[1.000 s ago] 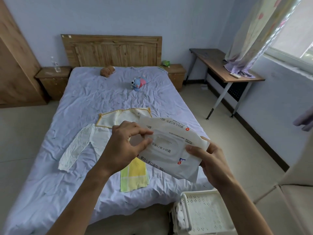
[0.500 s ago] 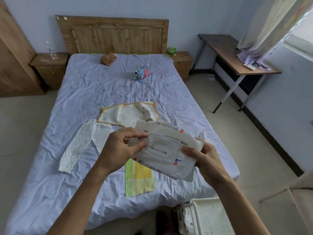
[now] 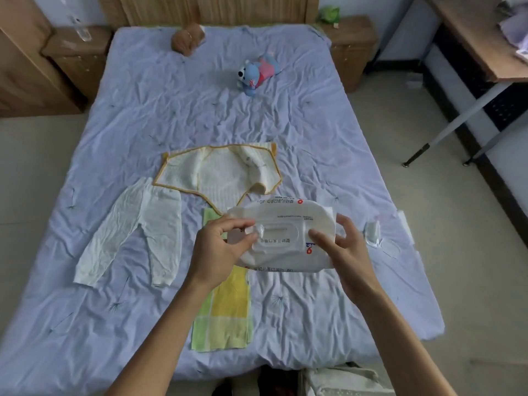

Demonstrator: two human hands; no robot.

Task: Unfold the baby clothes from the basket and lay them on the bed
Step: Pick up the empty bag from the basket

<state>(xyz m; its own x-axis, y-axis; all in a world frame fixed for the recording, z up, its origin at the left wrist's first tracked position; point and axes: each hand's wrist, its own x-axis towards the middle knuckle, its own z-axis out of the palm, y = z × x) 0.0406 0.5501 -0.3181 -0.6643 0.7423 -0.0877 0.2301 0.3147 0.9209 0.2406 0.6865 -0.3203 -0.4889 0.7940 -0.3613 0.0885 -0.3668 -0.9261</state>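
The left hand (image 3: pixel 220 247) pinches, thumb against forefinger, at the left end of the lid (image 3: pixel 281 232) on a pack of baby wipes (image 3: pixel 288 252). The right hand (image 3: pixel 347 252) grips the pack's right end, thumb on top and fingers curled behind. Over the last second the pack has come down from a tilt to lie nearly level, low over the bed (image 3: pixel 171 110), and the left fingertips have settled at the lid's edge. This looks like an attempt to open the pack rather than to lay out a garment. The clothes already spread have not moved: the yellow-and-green cloth (image 3: pixel 225 310) lies partly under the pack, the white baby trousers (image 3: pixel 134 232) to its left, and the cream top (image 3: pixel 220 172) beyond. The basket (image 3: pixel 343 378) is only a blur at the lower edge, so what remains in it cannot be told.
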